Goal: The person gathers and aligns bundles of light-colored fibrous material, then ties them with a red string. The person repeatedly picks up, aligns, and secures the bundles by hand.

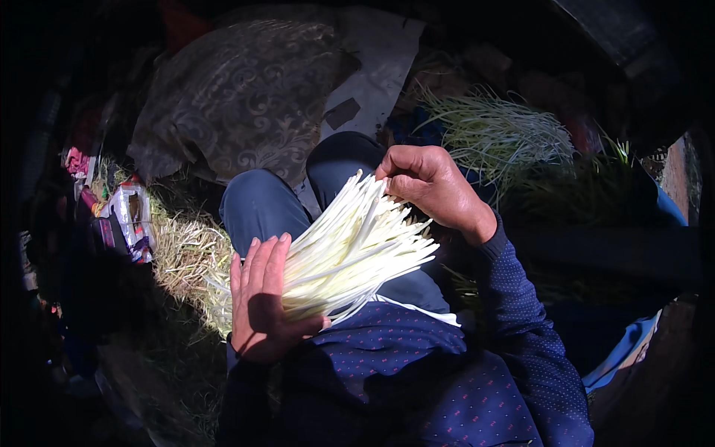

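A thick bunch of pale, yellow-white chive-like stalks lies slantwise over my lap, its cut ends fanned toward the upper right. Around its lower left end rests my left hand, fingers along the far side and thumb on the near side, holding the bunch. My right hand is closed in a pinch at the top edge of the bunch, thumb and forefinger on the tip of a stalk. A few loose white stalks stick out below the bunch, across my dark blue patterned clothing.
Right of my knees lies a heap of long green-and-white stalks, with blue sheeting at the far right. Dry straw-like trimmings cover the ground at left, beside a white and purple package. A patterned grey cloth spreads ahead.
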The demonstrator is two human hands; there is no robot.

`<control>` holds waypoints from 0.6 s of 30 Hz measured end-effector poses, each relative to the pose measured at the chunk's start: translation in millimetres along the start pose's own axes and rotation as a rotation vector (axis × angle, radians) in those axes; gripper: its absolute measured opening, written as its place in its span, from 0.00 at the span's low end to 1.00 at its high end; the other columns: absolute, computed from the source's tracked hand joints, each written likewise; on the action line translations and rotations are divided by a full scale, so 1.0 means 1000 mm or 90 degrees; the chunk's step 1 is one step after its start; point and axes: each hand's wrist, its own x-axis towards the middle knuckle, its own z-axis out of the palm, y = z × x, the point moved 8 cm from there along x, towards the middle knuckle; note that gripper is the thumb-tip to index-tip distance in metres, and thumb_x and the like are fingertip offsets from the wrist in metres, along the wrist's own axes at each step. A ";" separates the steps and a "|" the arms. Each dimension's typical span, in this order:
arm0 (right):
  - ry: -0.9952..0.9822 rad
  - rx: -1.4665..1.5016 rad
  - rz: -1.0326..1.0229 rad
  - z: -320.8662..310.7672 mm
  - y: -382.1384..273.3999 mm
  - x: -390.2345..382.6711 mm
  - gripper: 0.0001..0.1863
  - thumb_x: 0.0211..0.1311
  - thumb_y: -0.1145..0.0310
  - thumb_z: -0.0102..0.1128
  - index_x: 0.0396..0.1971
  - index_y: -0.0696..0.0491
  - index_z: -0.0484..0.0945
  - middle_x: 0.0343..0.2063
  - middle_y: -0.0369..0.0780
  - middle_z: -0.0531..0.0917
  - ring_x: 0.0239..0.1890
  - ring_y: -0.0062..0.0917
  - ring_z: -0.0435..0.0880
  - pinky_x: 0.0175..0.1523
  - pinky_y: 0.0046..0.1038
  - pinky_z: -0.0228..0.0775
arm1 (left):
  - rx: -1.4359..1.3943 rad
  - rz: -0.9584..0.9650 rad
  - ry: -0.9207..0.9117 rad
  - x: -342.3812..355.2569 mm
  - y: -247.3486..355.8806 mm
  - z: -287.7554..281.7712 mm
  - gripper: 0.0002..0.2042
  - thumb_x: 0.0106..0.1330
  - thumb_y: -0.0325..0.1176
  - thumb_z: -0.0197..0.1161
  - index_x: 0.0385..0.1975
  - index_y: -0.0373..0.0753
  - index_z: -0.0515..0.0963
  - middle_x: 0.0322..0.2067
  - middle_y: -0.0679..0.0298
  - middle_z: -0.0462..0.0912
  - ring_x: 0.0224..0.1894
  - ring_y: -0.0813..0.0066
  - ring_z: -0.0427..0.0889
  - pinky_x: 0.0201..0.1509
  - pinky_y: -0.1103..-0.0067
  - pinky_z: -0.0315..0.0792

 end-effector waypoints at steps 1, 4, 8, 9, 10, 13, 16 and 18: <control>-0.008 -0.006 0.041 0.000 0.006 0.000 0.06 0.76 0.78 0.62 0.45 0.62 0.86 0.35 0.36 0.89 0.40 0.14 0.87 0.49 0.22 0.81 | -0.009 0.008 -0.008 0.000 0.003 -0.003 0.67 0.46 0.74 0.79 0.83 0.39 0.60 0.77 0.43 0.68 0.83 0.35 0.58 0.85 0.39 0.40; 0.005 -0.007 0.020 -0.007 0.002 -0.001 0.13 0.79 0.68 0.65 0.52 0.62 0.87 0.41 0.39 0.90 0.47 0.19 0.88 0.55 0.25 0.81 | 0.017 0.035 -0.026 0.005 0.013 -0.009 0.68 0.44 0.69 0.82 0.84 0.35 0.57 0.78 0.44 0.66 0.84 0.36 0.55 0.87 0.42 0.40; 0.078 0.063 -0.057 -0.015 -0.010 -0.004 0.33 0.81 0.45 0.63 0.68 0.60 0.81 0.57 0.45 0.88 0.60 0.31 0.86 0.69 0.32 0.76 | 0.000 0.055 -0.001 0.015 0.030 -0.017 0.67 0.45 0.66 0.84 0.83 0.34 0.57 0.78 0.41 0.66 0.83 0.33 0.58 0.87 0.42 0.42; 0.105 0.082 -0.065 -0.016 -0.012 -0.007 0.38 0.80 0.40 0.62 0.70 0.60 0.80 0.60 0.47 0.87 0.62 0.33 0.86 0.71 0.34 0.75 | -0.002 0.042 -0.022 0.018 0.032 -0.015 0.67 0.46 0.65 0.85 0.83 0.34 0.58 0.77 0.41 0.67 0.83 0.32 0.59 0.86 0.42 0.43; 0.058 0.042 -0.092 -0.005 -0.016 -0.007 0.44 0.77 0.33 0.59 0.72 0.59 0.78 0.63 0.48 0.84 0.64 0.36 0.84 0.72 0.36 0.74 | -0.008 0.047 -0.021 0.021 0.035 -0.015 0.67 0.46 0.64 0.86 0.83 0.34 0.58 0.77 0.41 0.67 0.82 0.33 0.60 0.86 0.43 0.45; -0.089 0.002 -0.141 0.028 -0.022 -0.009 0.61 0.64 0.16 0.55 0.75 0.59 0.75 0.70 0.52 0.78 0.73 0.42 0.77 0.78 0.42 0.67 | -0.019 0.065 -0.016 0.030 0.045 -0.012 0.66 0.45 0.60 0.87 0.82 0.33 0.59 0.75 0.40 0.70 0.80 0.34 0.65 0.84 0.45 0.53; 0.022 0.159 -0.083 0.015 -0.017 -0.005 0.68 0.59 0.12 0.55 0.77 0.63 0.71 0.73 0.52 0.76 0.79 0.43 0.71 0.85 0.44 0.56 | -0.042 0.098 0.020 0.036 0.052 -0.012 0.64 0.45 0.57 0.87 0.81 0.30 0.60 0.72 0.38 0.73 0.76 0.36 0.72 0.82 0.51 0.62; 0.016 0.115 -0.101 0.016 -0.023 -0.004 0.68 0.59 0.12 0.53 0.77 0.63 0.70 0.74 0.54 0.75 0.81 0.44 0.67 0.86 0.45 0.54 | -0.061 0.114 0.042 0.038 0.054 -0.013 0.63 0.45 0.55 0.87 0.80 0.29 0.60 0.71 0.37 0.75 0.75 0.39 0.74 0.80 0.55 0.66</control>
